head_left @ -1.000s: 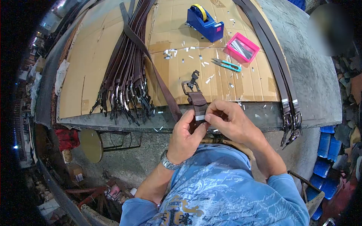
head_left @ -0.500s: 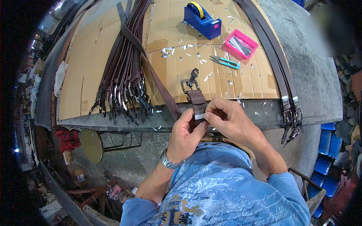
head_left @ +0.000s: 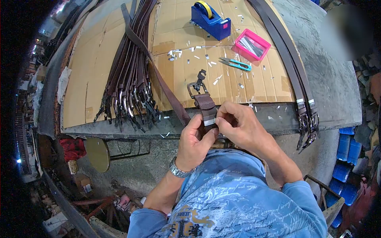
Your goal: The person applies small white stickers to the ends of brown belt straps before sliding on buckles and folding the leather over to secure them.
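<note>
A dark brown belt (head_left: 205,102) with a metal buckle (head_left: 196,88) and a black hook-shaped piece at its tip points away from me at the table's near edge. My left hand (head_left: 194,139) grips the belt just below the buckle, thumb and fingers on its edges. A whitish strip (head_left: 209,121) lies across the belt there. My right hand (head_left: 238,123) pinches at the right end of this strip, with thumb and index finger together. The belt's long strap (head_left: 166,85) runs up and left over the cardboard.
Several buckled belts (head_left: 133,79) lie bundled at left. Two belts (head_left: 283,47) with white bands hang over the right edge. On the cardboard (head_left: 174,31) are a blue tape dispenser (head_left: 212,23), a pink box (head_left: 252,44) of strips, turquoise thread snips (head_left: 236,64) and scattered scraps.
The belt's buckle end has shifted slightly left and tilted a little. Both hands stay almost in place, still on the belt and strip. The view has moved slightly.
</note>
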`<state>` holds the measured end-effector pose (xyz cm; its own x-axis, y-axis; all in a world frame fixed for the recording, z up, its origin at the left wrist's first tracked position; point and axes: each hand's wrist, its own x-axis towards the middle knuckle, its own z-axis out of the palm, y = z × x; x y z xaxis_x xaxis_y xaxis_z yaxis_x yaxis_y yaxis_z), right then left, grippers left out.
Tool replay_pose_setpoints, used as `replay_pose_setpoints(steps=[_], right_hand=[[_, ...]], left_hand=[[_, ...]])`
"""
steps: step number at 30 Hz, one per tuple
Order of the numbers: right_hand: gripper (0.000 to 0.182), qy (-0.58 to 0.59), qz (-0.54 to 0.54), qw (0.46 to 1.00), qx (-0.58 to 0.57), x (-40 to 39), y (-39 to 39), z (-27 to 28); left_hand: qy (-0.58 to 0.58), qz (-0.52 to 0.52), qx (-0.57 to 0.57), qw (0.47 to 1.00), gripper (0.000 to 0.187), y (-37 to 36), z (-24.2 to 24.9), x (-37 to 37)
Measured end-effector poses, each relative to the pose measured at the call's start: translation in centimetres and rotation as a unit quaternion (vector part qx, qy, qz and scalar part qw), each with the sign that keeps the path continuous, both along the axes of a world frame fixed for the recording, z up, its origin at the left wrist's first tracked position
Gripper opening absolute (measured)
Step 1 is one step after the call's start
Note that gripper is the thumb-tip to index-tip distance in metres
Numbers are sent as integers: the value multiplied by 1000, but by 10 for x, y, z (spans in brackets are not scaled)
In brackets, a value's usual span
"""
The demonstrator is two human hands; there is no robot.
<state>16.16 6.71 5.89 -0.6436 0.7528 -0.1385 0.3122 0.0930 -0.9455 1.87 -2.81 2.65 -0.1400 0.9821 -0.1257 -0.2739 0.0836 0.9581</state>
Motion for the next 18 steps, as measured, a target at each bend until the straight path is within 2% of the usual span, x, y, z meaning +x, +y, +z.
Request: replay_pose_setpoints(steps=[6,8,18], right_hand=[[17,-1,7,1000,-8,2,2,1],[18,12,21,998,-51,4,3,4],[19,20,32,999,-36,7,2,7]], left_hand=[[1,2,-4,1000,28,1,0,1],[1,-2,-18,1000,26,1,3,1],[30,-10,-2,1000,25,1,-3,1]])
